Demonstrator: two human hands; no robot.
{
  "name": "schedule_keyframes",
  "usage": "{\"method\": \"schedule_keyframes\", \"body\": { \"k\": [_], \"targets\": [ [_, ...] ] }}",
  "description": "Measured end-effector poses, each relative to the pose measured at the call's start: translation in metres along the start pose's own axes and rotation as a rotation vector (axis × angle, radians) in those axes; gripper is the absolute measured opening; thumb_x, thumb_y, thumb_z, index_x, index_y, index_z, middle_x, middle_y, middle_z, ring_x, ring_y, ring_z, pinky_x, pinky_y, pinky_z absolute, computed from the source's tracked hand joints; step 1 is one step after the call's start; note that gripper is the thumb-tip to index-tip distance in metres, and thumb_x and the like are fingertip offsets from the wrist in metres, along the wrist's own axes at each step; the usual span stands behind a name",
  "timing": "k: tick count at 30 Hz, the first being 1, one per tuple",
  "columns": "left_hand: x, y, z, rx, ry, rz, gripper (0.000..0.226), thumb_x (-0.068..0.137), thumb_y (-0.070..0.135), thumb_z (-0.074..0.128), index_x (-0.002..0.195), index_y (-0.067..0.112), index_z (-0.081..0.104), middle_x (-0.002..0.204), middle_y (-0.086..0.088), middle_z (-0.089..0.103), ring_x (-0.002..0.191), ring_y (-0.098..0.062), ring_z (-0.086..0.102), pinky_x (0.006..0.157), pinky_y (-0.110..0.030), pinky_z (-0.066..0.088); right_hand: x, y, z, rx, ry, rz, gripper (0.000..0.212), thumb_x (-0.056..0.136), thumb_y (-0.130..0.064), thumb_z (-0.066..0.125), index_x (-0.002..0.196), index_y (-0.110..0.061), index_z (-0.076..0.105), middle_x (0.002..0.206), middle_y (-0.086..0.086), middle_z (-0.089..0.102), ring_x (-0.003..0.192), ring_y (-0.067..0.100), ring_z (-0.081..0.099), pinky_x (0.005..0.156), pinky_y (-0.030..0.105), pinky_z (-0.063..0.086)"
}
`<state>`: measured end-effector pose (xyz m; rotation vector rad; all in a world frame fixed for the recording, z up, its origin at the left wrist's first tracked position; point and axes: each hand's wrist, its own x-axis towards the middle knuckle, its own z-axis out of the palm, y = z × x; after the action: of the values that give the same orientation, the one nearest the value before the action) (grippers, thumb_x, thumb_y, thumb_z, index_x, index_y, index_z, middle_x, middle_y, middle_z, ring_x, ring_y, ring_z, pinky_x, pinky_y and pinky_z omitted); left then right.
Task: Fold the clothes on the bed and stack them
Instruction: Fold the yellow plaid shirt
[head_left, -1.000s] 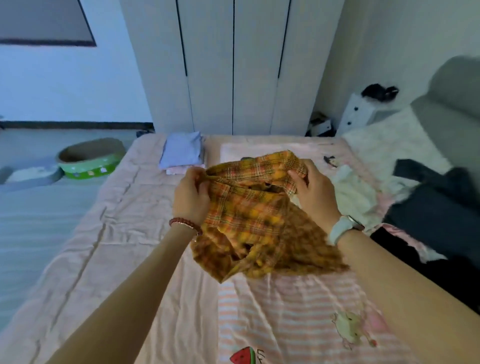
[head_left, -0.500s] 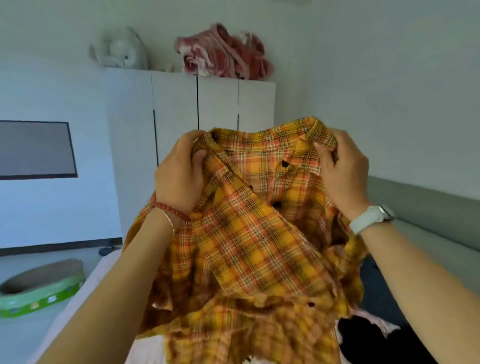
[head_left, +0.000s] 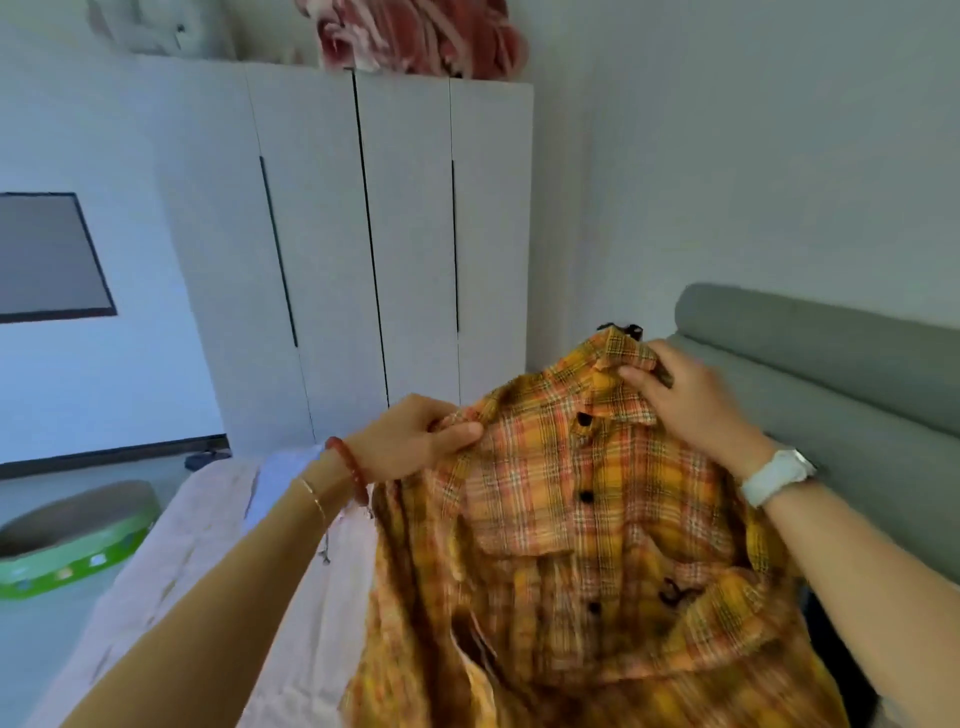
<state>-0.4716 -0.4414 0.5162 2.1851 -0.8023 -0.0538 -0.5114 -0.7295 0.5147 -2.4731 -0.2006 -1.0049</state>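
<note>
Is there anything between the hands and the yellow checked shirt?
No. Both hands already hold the plaid shirt directly: the left hand pinches one shoulder, the right hand grips the collar. Nothing sits between fingers and cloth.

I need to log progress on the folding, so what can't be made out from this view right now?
- Folded stack: head view, hidden behind the left hand and forearm.
- Lower shirt: head view, cut off by the bottom edge and blurred.
- Other clothes: hidden behind the shirt and the right hand.

Left hand (head_left: 415, 441) and right hand (head_left: 691, 400) pinch orange plaid shirt (head_left: 582, 545) by shoulders, raised above pink-sheeted bed (head_left: 197, 561).
</note>
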Motion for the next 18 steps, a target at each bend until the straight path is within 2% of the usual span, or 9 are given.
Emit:
{"method": "schedule_keyframes", "body": {
  "k": [4,6,7,8,9,11,14,16,18],
  "targets": [
    [0.069,-0.055,0.047,0.04,0.165,-0.144,0.046,0.093,0.037,0.048,0.054,0.018,0.035,0.049,0.006,0.034,0.042,-0.006,0.033,0.041,-0.014,0.027,0.003,0.069,0.065,-0.078,-0.126,0.113,0.036,0.091,-0.044,0.049,0.097,-0.01,0.058,0.075,0.006,0.063,0.068,0.025,0.059,0.06,0.034,0.045],
    [0.117,-0.082,0.068,0.038,0.291,-0.237,0.041,0.093,0.041,0.048,0.061,0.014,0.047,0.057,-0.001,0.047,0.055,-0.014,0.046,0.049,-0.016,0.034,0.017,0.101,0.11,-0.173,-0.132,0.223,0.038,0.093,-0.045,0.046,0.104,-0.01,0.055,0.088,0.011,0.064,0.08,0.031,0.06,0.062,0.035,0.043],
    [0.141,-0.099,0.08,0.011,0.352,-0.309,0.036,0.093,0.043,0.047,0.08,0.011,0.058,0.075,-0.008,0.058,0.072,-0.02,0.056,0.063,-0.021,0.043,0.025,0.115,0.135,-0.2,-0.151,0.291,0.039,0.094,-0.044,0.045,0.114,-0.011,0.051,0.102,0.012,0.062,0.093,0.032,0.059,0.07,0.036,0.043],
    [0.162,-0.118,0.093,-0.016,0.39,-0.395,0.039,0.093,0.044,0.046,0.106,0.009,0.058,0.1,-0.013,0.061,0.095,-0.027,0.057,0.081,-0.03,0.046,0.03,0.128,0.161,-0.225,-0.195,0.348,0.043,0.094,-0.041,0.046,0.127,-0.013,0.044,0.118,0.013,0.056,0.107,0.033,0.053,0.081,0.04,0.043],
    [0.177,-0.14,0.109,-0.026,0.397,-0.483,0.047,0.093,0.044,0.045,0.125,0.01,0.048,0.121,-0.015,0.054,0.112,-0.031,0.05,0.095,-0.038,0.042,0.03,0.141,0.187,-0.259,-0.254,0.381,0.051,0.095,-0.038,0.045,0.138,-0.015,0.033,0.131,0.014,0.047,0.117,0.034,0.046,0.091,0.044,0.039],
    [0.182,-0.189,0.147,0.006,0.381,-0.613,0.055,0.092,0.044,0.046,0.136,0.013,0.036,0.136,-0.015,0.042,0.124,-0.033,0.04,0.104,-0.043,0.034,0.011,0.165,0.235,-0.311,-0.351,0.379,0.058,0.096,-0.031,0.043,0.146,-0.016,0.018,0.141,0.015,0.035,0.126,0.034,0.037,0.099,0.047,0.034],
    [0.138,-0.262,0.217,0.073,0.239,-0.733,0.052,0.091,0.039,0.051,0.134,0.012,0.041,0.133,-0.017,0.043,0.121,-0.034,0.042,0.102,-0.043,0.035,-0.073,0.19,0.292,-0.207,-0.566,0.333,0.052,0.097,-0.03,0.04,0.145,-0.017,0.025,0.144,0.01,0.035,0.129,0.029,0.036,0.102,0.043,0.034],
    [0.092,-0.301,0.262,0.08,0.107,-0.854,0.045,0.092,0.034,0.05,0.13,0.008,0.047,0.131,-0.019,0.046,0.118,-0.034,0.045,0.1,-0.039,0.037,-0.139,0.197,0.317,-0.06,-0.732,0.41,0.048,0.099,-0.029,0.038,0.144,-0.017,0.029,0.144,0.006,0.035,0.13,0.023,0.036,0.102,0.036,0.036],
    [0.049,-0.327,0.301,0.124,0.018,-0.954,0.044,0.093,0.031,0.049,0.129,0.007,0.048,0.129,-0.021,0.049,0.116,-0.036,0.047,0.098,-0.04,0.038,-0.198,0.196,0.334,0.055,-0.829,0.524,0.045,0.099,-0.03,0.038,0.142,-0.017,0.033,0.143,0.003,0.036,0.127,0.02,0.04,0.098,0.031,0.04]
  ]
}}
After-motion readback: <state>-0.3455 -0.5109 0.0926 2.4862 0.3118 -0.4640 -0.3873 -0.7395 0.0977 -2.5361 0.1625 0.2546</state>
